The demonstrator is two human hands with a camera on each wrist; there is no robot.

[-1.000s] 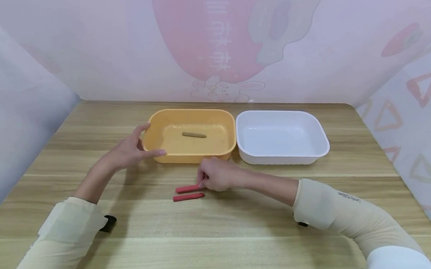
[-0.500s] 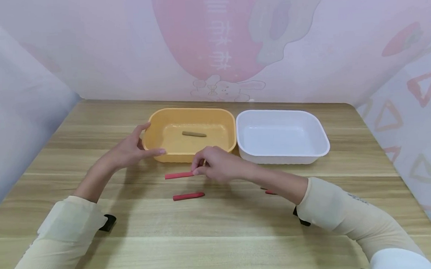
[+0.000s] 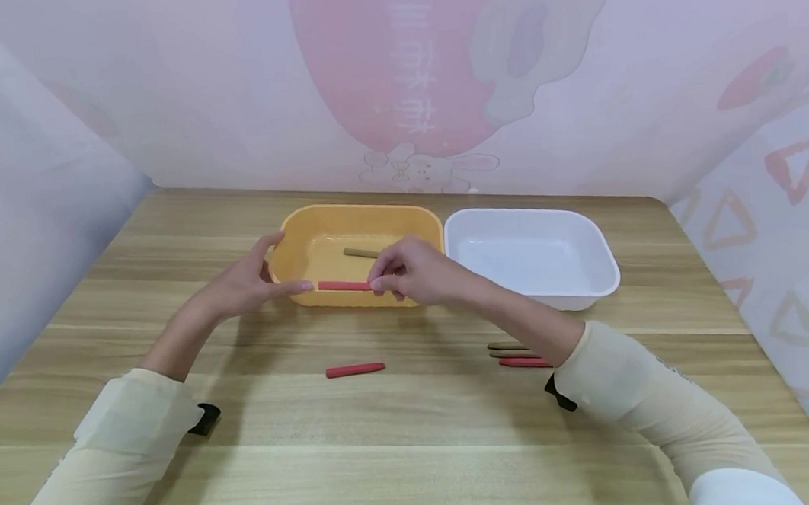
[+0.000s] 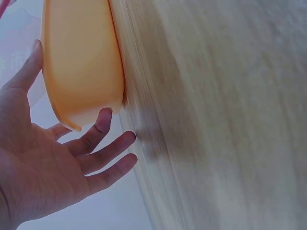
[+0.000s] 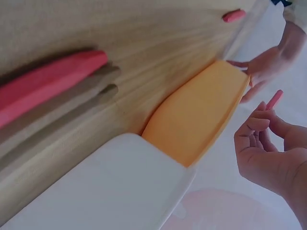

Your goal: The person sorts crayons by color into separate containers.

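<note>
A person's right hand [image 3: 415, 273] pinches a red stick [image 3: 344, 285] by one end between fingertips and thumb, holding it level in the air over the near rim of an orange tray [image 3: 321, 241]. The left hand [image 3: 248, 280] lies open against the tray's left corner, thumb along the far side and straight fingers touching the near wall; the left wrist view shows the palm spread beside the orange plastic. A tan stick [image 3: 359, 252] lies on the floor of the orange tray, partly hidden behind the right hand. A white tray [image 3: 583, 258] sits just to the right, its side touching or nearly touching the orange one. On the wooden tabletop [image 3: 415, 450] a second red stick [image 3: 355, 370] lies alone in front of the trays, and near the right forearm a small cluster [image 3: 516, 353] of two tan sticks and one red stick lies side by side. Both arms wear cream sleeves.
</note>
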